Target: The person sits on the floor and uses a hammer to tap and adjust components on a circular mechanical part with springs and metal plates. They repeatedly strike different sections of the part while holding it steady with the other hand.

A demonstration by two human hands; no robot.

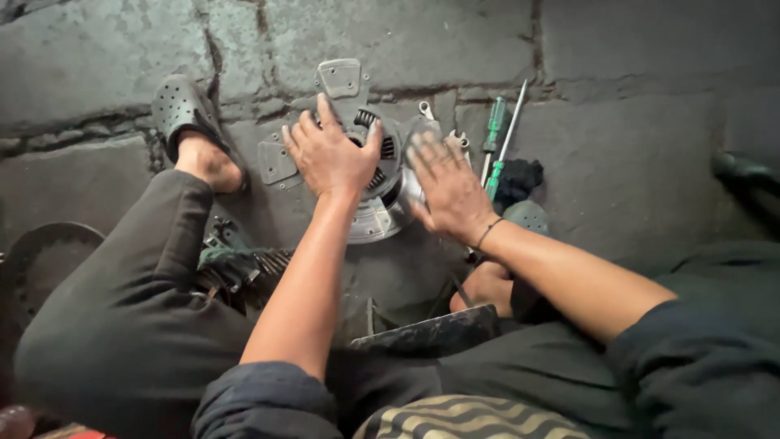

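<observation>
Nearest to the camera, the person's dark trousers and a striped yellow and black cloth (463, 416) fill the bottom of the view, with a dark flat metal plate (431, 332) lying just beyond the lap. To the left, beside the bent knee, a heap of greasy coil springs and small metal parts (244, 268) rests on the ground; no box, tray or other container shows around them.

Further out, both bare arms reach forward to a round grey metal clutch disc with spring windows and flat friction pads (370, 215), which lies flat on the grey stone floor (634, 162) between the person's feet. The left hand (331, 154) rests spread on the disc's hub, fingers open, palm down, pressing rather than clasping. The right hand (448, 185) lies flat and open on the disc's right edge; it is blurred, closed on nothing.

Just right of the disc lie two green-handled screwdrivers (495, 146) and a black rag (520, 179). At the left, a foot in a black perforated sandal (183, 110) stands near the disc.
</observation>
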